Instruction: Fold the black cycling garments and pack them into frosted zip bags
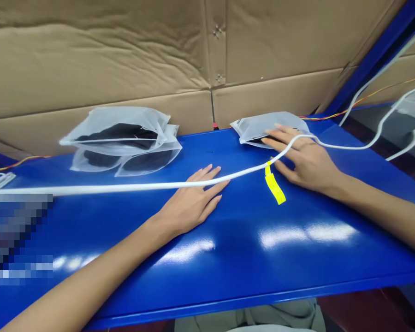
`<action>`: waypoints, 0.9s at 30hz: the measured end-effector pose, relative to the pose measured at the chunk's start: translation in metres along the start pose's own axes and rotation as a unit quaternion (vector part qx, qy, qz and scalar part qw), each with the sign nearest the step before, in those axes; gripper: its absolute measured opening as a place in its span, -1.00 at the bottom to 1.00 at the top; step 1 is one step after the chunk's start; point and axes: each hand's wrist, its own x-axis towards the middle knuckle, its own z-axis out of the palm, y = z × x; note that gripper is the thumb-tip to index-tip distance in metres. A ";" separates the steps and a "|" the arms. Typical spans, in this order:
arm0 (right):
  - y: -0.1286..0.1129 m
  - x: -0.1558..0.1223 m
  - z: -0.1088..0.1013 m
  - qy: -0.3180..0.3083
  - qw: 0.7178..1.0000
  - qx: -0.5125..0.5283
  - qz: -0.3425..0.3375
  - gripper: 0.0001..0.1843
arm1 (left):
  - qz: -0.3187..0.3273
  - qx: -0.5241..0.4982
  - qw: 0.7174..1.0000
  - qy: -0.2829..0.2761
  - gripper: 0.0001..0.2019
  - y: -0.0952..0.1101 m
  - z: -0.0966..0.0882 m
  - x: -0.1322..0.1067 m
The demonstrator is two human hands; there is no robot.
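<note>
My left hand lies flat on the blue table, fingers stretched out, holding nothing. My right hand also lies flat with fingers spread, its fingertips resting on a translucent white pouch with something dark inside. A white cable runs across the table over both hands, and a yellow tag hangs from it between the hands.
A stack of several translucent pouches with dark contents sits at the back left. Cardboard panels wall off the back. A blue frame post and more cables rise at the right. A blurred patch covers the left edge.
</note>
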 end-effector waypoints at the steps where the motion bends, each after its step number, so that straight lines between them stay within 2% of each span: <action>1: -0.006 0.001 -0.001 0.000 0.999 0.017 -0.038 -0.44 | -0.001 0.001 1.000 0.000 -0.50 0.000 0.000 0.000; 4: -0.020 0.000 -0.001 -0.032 0.992 0.066 -0.102 -0.56 | -0.003 0.006 1.000 0.003 -0.50 0.000 0.001 -0.001; 8: -0.024 -0.006 0.003 -0.085 0.989 0.105 -0.066 -0.55 | -0.003 0.006 1.000 0.003 -0.50 0.000 0.001 0.000; 14: -0.022 -0.010 0.005 -0.105 0.987 0.114 -0.046 -0.56 | -0.003 0.002 1.000 -0.002 -0.49 0.000 0.001 0.001; 17: -0.022 -0.007 0.004 -0.093 0.988 0.106 -0.064 -0.54 | -0.002 0.004 1.000 0.003 -0.49 0.000 0.001 0.001; 20: -0.021 -0.003 -0.001 -0.053 0.995 0.057 -0.065 -0.57 | -0.002 0.003 1.000 0.003 -0.49 0.000 0.001 0.001; 23: -0.016 0.000 -0.004 -0.013 1.000 -0.010 -0.009 -0.59 | -0.002 -0.003 1.000 0.003 -0.50 -0.001 0.001 0.001; 27: -0.007 -0.003 -0.002 0.000 0.997 -0.042 0.060 -0.65 | -0.006 -0.007 1.000 0.000 -0.49 -0.001 -0.001 0.001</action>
